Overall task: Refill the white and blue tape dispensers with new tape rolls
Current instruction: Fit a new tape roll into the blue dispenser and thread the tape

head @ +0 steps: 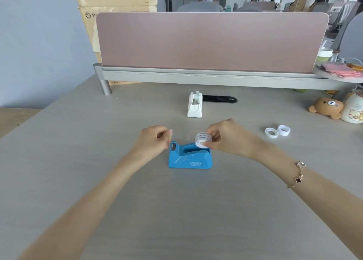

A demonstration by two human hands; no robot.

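A blue tape dispenser point(190, 158) stands on the grey desk in the middle, its cutter at the left end and its roll bay showing no roll. Just above its right end my right hand point(225, 137) pinches a clear tape roll point(203, 140). My left hand point(155, 138) pinches the free end of the tape, and a clear strip point(183, 136) stretches between both hands above the dispenser. Farther back stands the white tape dispenser point(194, 105) with a roll in it. Two white rings point(277, 131), which look like bare tape cores, lie on the desk to the right.
A pink divider panel point(212, 41) on a grey rail closes the back of the desk. A black cable slot point(219, 99) lies behind the white dispenser. A brown bear toy point(327, 107) and a printed cup point(353, 110) sit at the far right. Cardboard boxes point(114, 2) stand back left.
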